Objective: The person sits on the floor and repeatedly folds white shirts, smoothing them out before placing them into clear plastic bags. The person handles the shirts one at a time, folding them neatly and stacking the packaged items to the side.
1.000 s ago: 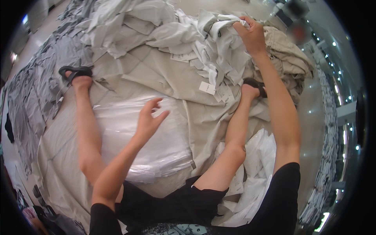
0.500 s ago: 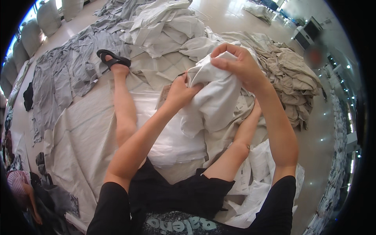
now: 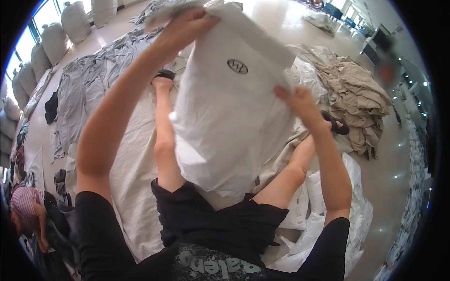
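Note:
A white garment [image 3: 225,107] with a small black oval emblem is spread out and hangs in front of me, above my lap and between my legs. My left hand [image 3: 190,28] is raised at the far side and pinches its upper left edge. A blurred greyish flap [image 3: 168,14] sticks out beside that hand; I cannot tell what it is. My right hand [image 3: 300,103], somewhat smeared by motion, grips the garment's right edge with the thumb on the front. The stack of clear plastic between my legs is hidden behind the garment.
Beige trousers or similar cloth lie heaped [image 3: 351,89] at the right. Grey garments [image 3: 89,89] spread over the floor at the left. White plastic packages [image 3: 318,196] lie by my right thigh. Another person [image 3: 28,210] bends at the lower left. Large sacks [image 3: 54,42] line the windows.
The white garment, bunched between my hands before, is now opened out and lifted. My left hand has moved up and away to the left; my right hand has come lower.

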Demonstrator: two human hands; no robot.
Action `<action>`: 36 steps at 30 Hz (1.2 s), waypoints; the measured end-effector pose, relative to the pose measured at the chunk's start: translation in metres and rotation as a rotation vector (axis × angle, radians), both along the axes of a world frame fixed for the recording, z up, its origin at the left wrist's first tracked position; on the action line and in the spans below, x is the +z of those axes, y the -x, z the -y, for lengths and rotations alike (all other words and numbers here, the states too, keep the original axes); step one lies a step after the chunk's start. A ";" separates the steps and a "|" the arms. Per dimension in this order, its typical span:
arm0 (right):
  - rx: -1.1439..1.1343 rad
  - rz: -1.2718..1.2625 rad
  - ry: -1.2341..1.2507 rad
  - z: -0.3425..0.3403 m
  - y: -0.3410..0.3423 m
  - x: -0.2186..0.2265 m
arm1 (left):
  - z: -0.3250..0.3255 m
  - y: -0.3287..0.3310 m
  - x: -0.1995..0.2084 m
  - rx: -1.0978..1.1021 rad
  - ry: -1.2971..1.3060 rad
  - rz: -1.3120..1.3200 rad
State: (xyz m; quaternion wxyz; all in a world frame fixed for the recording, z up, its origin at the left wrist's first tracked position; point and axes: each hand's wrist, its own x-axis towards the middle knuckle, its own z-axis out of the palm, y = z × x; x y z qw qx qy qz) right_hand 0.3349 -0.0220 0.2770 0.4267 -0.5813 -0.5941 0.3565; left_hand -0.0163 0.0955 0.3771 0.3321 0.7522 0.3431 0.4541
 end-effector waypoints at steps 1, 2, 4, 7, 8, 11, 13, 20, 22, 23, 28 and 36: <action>-0.123 0.160 -0.053 0.007 0.001 0.024 | -0.007 0.011 0.004 0.022 -0.028 -0.041; -0.058 0.123 -0.151 0.005 -0.017 0.038 | -0.019 0.017 0.005 -0.007 -0.031 0.033; 0.027 -0.223 -0.217 0.006 0.008 0.074 | -0.007 0.045 -0.005 0.161 -0.206 -0.196; 0.130 0.104 -0.288 -0.024 -0.009 0.089 | -0.035 0.091 -0.064 0.423 -0.900 -0.479; 0.162 0.363 -0.327 -0.030 -0.027 0.087 | -0.032 0.106 -0.066 0.363 -0.166 -0.331; 0.186 0.269 -0.286 -0.015 -0.047 0.080 | 0.025 0.103 -0.057 0.241 -0.346 -0.429; 0.214 0.263 -0.243 0.001 -0.056 0.077 | 0.054 0.119 -0.041 0.182 -0.368 -0.510; 0.248 0.362 -0.194 0.000 -0.121 0.092 | 0.091 0.100 0.001 -0.039 -0.023 -0.133; 0.086 0.430 -0.187 -0.043 -0.127 0.077 | 0.021 0.081 -0.007 0.065 -0.267 -0.366; 0.047 0.448 -0.150 -0.069 -0.126 0.068 | -0.031 0.075 -0.026 0.133 -0.279 -0.379; -0.261 0.553 -0.305 -0.201 -0.150 -0.012 | -0.183 0.032 -0.092 0.330 -0.465 -0.451; 0.118 0.663 0.027 -0.064 -0.104 -0.240 | -0.091 0.119 -0.334 0.060 -0.148 -0.905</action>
